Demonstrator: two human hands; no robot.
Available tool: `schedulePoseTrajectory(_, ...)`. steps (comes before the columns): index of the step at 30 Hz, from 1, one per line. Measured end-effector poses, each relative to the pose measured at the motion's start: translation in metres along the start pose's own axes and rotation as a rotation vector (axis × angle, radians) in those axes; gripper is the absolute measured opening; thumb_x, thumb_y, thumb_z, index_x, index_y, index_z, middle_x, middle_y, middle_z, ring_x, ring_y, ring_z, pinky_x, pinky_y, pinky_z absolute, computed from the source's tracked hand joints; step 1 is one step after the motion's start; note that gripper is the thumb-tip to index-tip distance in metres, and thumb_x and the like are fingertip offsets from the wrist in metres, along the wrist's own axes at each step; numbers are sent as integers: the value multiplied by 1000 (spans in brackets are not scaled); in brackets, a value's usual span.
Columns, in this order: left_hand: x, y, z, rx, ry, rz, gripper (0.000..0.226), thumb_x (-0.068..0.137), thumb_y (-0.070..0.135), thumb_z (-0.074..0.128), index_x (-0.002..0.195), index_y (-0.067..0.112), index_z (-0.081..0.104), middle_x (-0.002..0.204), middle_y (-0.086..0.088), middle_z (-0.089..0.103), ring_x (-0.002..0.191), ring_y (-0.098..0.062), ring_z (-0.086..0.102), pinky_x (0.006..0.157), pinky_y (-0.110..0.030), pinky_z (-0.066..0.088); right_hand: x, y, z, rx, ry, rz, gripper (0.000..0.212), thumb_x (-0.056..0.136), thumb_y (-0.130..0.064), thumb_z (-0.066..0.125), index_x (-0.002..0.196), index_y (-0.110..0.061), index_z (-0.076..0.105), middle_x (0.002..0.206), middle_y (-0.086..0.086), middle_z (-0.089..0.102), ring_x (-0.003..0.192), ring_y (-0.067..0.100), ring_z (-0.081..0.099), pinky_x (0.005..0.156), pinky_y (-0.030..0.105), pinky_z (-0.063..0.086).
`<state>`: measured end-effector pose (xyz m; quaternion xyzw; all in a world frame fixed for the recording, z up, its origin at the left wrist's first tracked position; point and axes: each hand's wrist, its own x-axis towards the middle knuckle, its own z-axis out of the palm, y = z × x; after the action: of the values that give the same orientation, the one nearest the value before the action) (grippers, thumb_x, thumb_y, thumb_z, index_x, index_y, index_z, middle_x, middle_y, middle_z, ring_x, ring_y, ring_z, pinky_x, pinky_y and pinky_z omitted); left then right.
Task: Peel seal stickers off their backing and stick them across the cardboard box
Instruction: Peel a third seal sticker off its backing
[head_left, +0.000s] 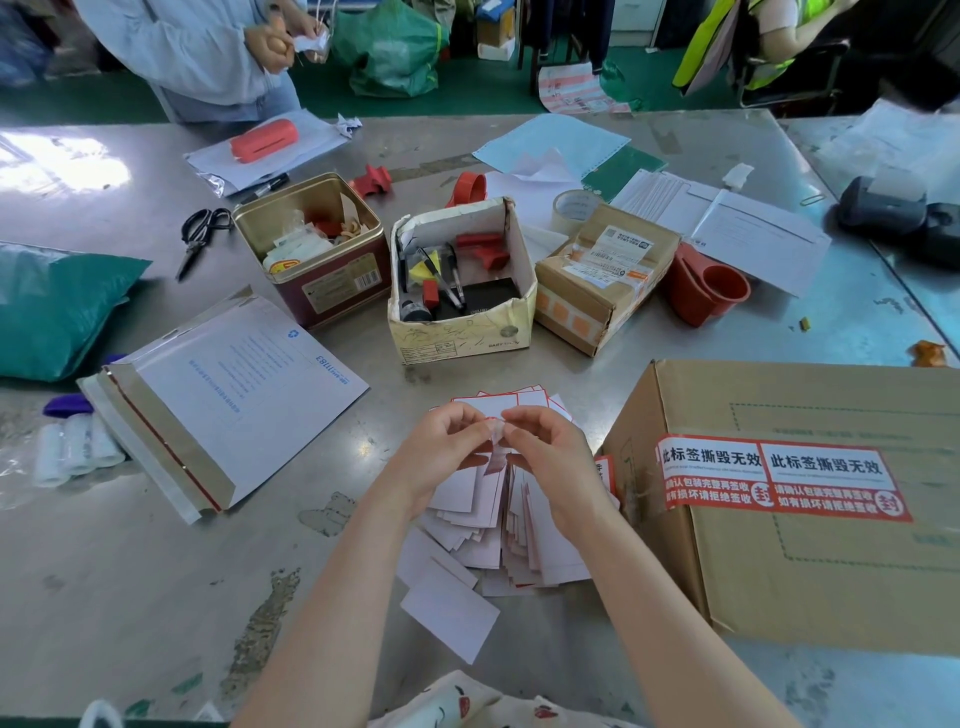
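Note:
A large cardboard box (810, 582) lies at the right with two red-and-white seal stickers (779, 475) stuck side by side across its top. In front of me, over a heap of white backing slips (483, 540), my left hand (441, 452) and my right hand (550, 462) pinch one seal sticker (496, 439) between their fingertips, its red edge curling up off the backing. More red-bordered sticker sheets (514, 397) lie just beyond my fingers.
On the metal table stand a red tin (332, 286), an open white box of pens and stamps (467, 332), a small taped parcel (597, 296), a red cup (711, 291), scissors (200, 234) and a white mailer (223, 415). Another person stands at the far left.

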<state>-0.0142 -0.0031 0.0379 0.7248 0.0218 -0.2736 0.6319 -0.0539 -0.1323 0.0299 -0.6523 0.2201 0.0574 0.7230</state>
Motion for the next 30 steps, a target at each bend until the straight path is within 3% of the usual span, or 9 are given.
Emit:
schedulePoseTrajectory(3, -2, 2, 0, -5, 18, -17, 10, 93, 11, 53, 84, 7, 56, 76, -4, 64, 67, -10, 67, 62, -19, 54, -1, 1, 0, -13, -11, -8, 17, 90, -5, 53, 97, -18, 62, 98, 7, 65, 93, 22, 64, 88, 36, 53)
schedulePoseTrajectory(7, 1, -2, -2, -7, 72, -49, 11, 93, 14, 52, 83, 11, 55, 97, -18, 67, 89, -31, 68, 79, -34, 57, -2, -1, 0, -26, -18, -20, 25, 92, -2, 48, 93, -22, 62, 95, 7, 63, 89, 21, 62, 87, 38, 53)
schedulePoseTrajectory(11, 3, -6, -2, 8, 145, -74, 9, 94, 17, 51, 87, 11, 53, 100, -19, 67, 90, -33, 69, 84, -43, 57, -3, -2, 2, -45, -9, -23, 27, 93, 0, 44, 96, -20, 62, 86, 2, 58, 85, 20, 57, 91, 42, 49)
schedulePoseTrajectory(16, 5, -7, -4, 37, 200, -61, 7, 94, 15, 52, 90, 9, 52, 92, -15, 69, 80, -25, 69, 74, -32, 58, -5, -3, 2, -96, -7, -31, 28, 93, -2, 43, 101, -22, 61, 91, -1, 59, 86, 18, 55, 91, 42, 49)
schedulePoseTrajectory(20, 3, -6, -5, 25, 214, -39, 4, 93, 7, 53, 92, 9, 50, 80, -10, 70, 66, -15, 70, 58, -21, 55, -5, -3, 3, -129, -19, -28, 34, 92, 0, 41, 101, -27, 59, 96, -5, 58, 86, 18, 56, 92, 47, 47)
schedulePoseTrajectory(23, 4, -6, -4, 41, 221, -19, 7, 93, 3, 48, 93, 8, 52, 79, -8, 68, 65, -14, 68, 53, -16, 52, -4, -4, 3, -153, -39, -36, 34, 90, 2, 40, 104, -23, 59, 89, -6, 60, 86, 17, 55, 88, 43, 49)
schedulePoseTrajectory(26, 6, -8, -5, 75, 257, -16, 21, 93, 0, 44, 86, 11, 60, 93, -13, 67, 75, -17, 65, 55, -15, 51, -3, -1, 2, -184, -38, -61, 36, 88, 6, 40, 104, -19, 60, 86, -3, 62, 87, 16, 56, 79, 31, 48)
schedulePoseTrajectory(30, 6, -7, -7, 114, 249, -9, 33, 90, -6, 40, 79, 12, 66, 92, -11, 66, 74, -17, 63, 62, -19, 54, -1, 2, 1, -303, -28, -125, 35, 89, 3, 45, 112, -19, 58, 95, -3, 59, 90, 12, 55, 73, 18, 46)
